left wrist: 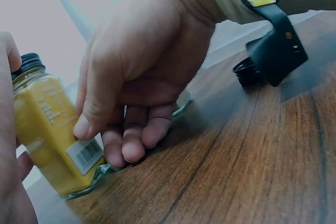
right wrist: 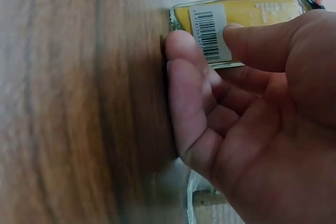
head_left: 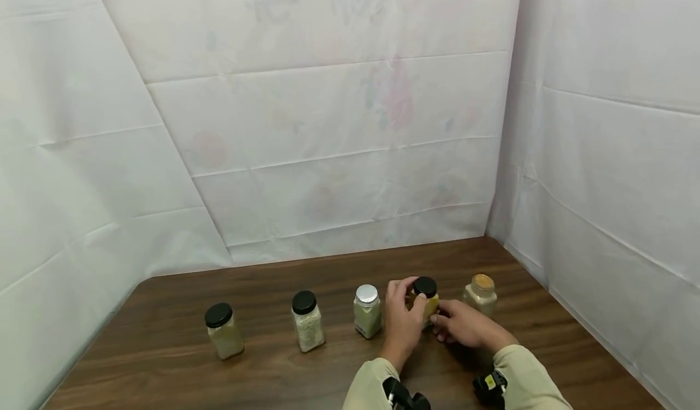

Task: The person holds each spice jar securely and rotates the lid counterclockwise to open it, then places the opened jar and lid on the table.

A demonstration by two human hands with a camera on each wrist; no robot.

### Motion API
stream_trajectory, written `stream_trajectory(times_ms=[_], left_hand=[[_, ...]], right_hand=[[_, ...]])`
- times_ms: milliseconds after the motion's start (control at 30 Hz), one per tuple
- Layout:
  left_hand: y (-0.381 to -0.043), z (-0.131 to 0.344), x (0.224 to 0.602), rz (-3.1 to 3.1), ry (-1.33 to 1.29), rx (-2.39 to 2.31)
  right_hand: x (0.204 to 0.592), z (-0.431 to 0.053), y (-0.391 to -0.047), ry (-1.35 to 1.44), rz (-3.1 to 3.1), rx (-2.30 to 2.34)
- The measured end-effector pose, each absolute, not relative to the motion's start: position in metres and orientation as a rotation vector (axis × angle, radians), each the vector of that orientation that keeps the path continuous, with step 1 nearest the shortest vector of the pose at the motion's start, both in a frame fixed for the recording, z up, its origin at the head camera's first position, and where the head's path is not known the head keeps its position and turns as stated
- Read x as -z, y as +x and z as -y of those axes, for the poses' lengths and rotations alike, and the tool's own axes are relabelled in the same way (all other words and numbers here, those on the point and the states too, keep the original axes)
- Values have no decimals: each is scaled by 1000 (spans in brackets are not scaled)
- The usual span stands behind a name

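A square glass spice jar (head_left: 431, 305) of yellow powder with a black lid stands between both hands. My left hand (head_left: 401, 322) grips it from the left, with fingers near the lid and thumb at the front. From the right, my right hand (head_left: 469, 325) holds it low. In the right wrist view the right thumb (right wrist: 257, 43) presses beside the barcode label (right wrist: 209, 31), while the other fingers curl close to the tabletop. The jar leans in the left wrist view, its base near the wood; part of the left hand (left wrist: 13, 177) shows at the edge.
Left of the hands stand a silver-lidded jar (head_left: 367, 317) of green contents and two black-lidded jars, one pale (head_left: 310, 330) and one greenish (head_left: 226, 339). An orange-topped jar (head_left: 480, 297) stands just beyond the right hand. White cloth walls (head_left: 350, 112) border the wooden table (head_left: 262, 379).
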State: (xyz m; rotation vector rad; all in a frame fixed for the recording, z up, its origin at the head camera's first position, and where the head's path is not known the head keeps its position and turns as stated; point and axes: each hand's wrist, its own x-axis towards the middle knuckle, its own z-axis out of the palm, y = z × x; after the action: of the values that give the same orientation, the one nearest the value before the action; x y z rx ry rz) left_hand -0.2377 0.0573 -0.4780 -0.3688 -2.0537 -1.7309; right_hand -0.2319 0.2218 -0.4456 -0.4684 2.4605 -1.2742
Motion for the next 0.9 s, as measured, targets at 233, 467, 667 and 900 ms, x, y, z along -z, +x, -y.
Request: stream_trajectory(times_ms=[233,467,667,900], left_hand=[[-241,-52,482,2115,-444,1772],[-243,-51,477,2153,-522,1775],[-245,-51,479,2125,-550,1809],[-247,-47,480,2154,-627,1872]], right_hand=[[450,-224,-231,-496,-2405,1305],[449,-225,-233,-469,-2421,1305],[450,-225,-232,-473,-2410,1316],[448,-227,-233,-470,-2397,1320]])
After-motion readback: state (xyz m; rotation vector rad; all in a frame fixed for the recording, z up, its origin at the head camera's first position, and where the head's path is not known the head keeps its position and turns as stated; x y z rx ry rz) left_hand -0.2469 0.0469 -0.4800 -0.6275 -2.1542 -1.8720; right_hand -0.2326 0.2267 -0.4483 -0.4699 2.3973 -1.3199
